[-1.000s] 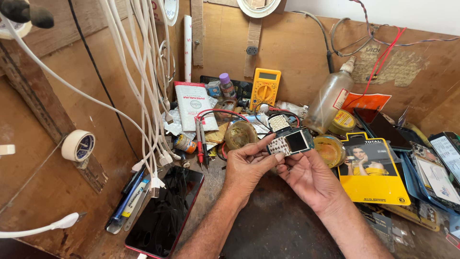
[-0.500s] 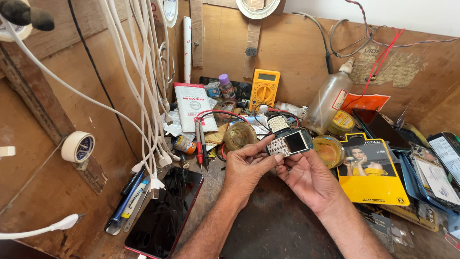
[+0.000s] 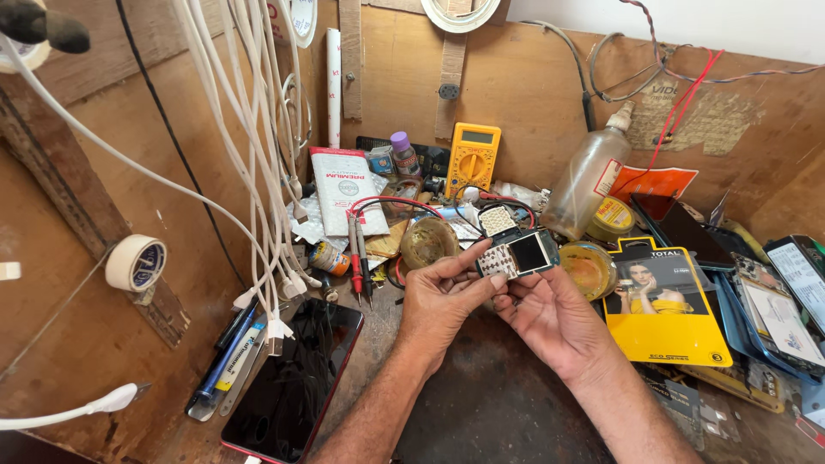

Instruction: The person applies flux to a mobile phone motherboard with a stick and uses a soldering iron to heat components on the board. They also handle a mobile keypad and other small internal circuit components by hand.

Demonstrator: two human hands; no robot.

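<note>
Both my hands hold a small opened keypad phone (image 3: 517, 254) above the middle of the workbench. Its dark screen faces up and a white keypad part shows at its left end. My left hand (image 3: 440, 301) pinches the keypad end between thumb and fingers. My right hand (image 3: 550, 316) supports the phone from below and from the right, fingers curled under it. A second small keypad piece (image 3: 498, 220) lies just behind the phone.
A black smartphone with a red edge (image 3: 296, 385) lies at the front left, below hanging white cables (image 3: 258, 172). Red and black probes (image 3: 357, 258), a yellow multimeter (image 3: 473, 156), a plastic bottle (image 3: 589, 180), a yellow package (image 3: 662, 301), tape roll (image 3: 136, 262) and tins crowd the bench.
</note>
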